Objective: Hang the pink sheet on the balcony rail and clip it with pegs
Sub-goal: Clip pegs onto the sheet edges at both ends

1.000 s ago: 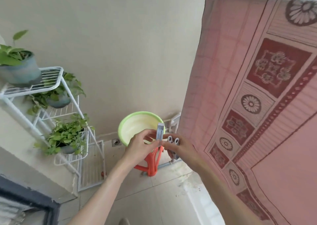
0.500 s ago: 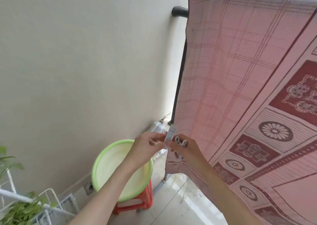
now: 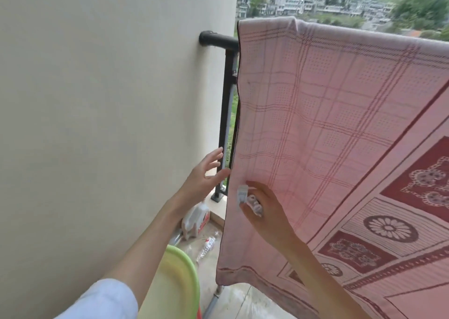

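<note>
Mostly draped pink sheet (image 3: 328,114), rail (image 3: 220,40) hidden, pegs (image 3: 250,199) blurred

— where does the sheet (image 3: 340,129) sit?

— draped over the rail (image 3: 218,39), which runs out of the wall (image 3: 97,99) on the left. the post (image 3: 227,114) stands just left of the sheet's edge.

— and the hands?

— the left hand (image 3: 204,175) is between wall and sheet, fingers spread, close to the post. the right hand (image 3: 262,206) is in front of the sheet's lower left part, holding pegs (image 3: 247,197).

— anything below?

— a basin (image 3: 179,282) under the left forearm, near the wall; a jug (image 3: 195,221) and a bottle (image 3: 206,244) on the floor beyond it, at the foot of the post. buildings (image 3: 303,0) lie far behind the rail.
</note>
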Available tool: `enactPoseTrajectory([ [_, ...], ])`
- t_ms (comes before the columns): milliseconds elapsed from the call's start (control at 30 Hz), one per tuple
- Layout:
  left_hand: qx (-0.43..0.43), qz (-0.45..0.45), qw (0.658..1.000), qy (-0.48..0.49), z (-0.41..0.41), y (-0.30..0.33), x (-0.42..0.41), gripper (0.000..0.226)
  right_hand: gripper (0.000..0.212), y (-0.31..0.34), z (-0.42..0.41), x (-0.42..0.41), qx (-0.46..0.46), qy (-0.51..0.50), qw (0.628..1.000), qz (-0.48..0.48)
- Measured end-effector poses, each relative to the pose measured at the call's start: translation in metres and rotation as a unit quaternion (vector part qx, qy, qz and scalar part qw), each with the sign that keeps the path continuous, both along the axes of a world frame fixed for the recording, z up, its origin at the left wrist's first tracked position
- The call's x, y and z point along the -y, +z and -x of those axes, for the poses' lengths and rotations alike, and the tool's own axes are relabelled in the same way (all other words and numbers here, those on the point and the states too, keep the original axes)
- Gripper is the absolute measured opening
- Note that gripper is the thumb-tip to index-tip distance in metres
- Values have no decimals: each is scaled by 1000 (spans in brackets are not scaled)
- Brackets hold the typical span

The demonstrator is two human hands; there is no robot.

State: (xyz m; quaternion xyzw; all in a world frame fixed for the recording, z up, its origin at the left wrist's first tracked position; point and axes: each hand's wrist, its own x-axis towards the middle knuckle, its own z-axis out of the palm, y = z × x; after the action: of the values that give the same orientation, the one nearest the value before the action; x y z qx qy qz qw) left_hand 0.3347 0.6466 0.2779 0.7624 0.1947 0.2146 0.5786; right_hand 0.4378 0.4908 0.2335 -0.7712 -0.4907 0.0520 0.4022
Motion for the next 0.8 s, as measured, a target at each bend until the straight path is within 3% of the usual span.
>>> enactPoseTrajectory([
  [100, 31, 42, 993, -106, -20, 3, 9, 83, 48, -11, 3, 18, 25, -25, 999, 8],
  [200, 53, 62, 981, -178, -33, -1, 19, 65, 44, -22, 10, 34, 47, -63, 997, 8],
  [333, 54, 94, 977, -185, -56, -4, 53, 31, 40, -23, 6, 70, 50, -109, 993, 18],
  [567, 81, 138, 966, -204, -78, -7, 107, 34, 40, -19, 3, 141, 25, -164, 986, 11],
  [700, 96, 34, 981, -162, -88, -2, 163, 21, 32, -15, 0, 188, -16, -196, 980, -2],
  [800, 100, -4, 977, -188, -100, -5, 207, 13, 22, -19, -13, 218, -38, -226, 973, -27],
])
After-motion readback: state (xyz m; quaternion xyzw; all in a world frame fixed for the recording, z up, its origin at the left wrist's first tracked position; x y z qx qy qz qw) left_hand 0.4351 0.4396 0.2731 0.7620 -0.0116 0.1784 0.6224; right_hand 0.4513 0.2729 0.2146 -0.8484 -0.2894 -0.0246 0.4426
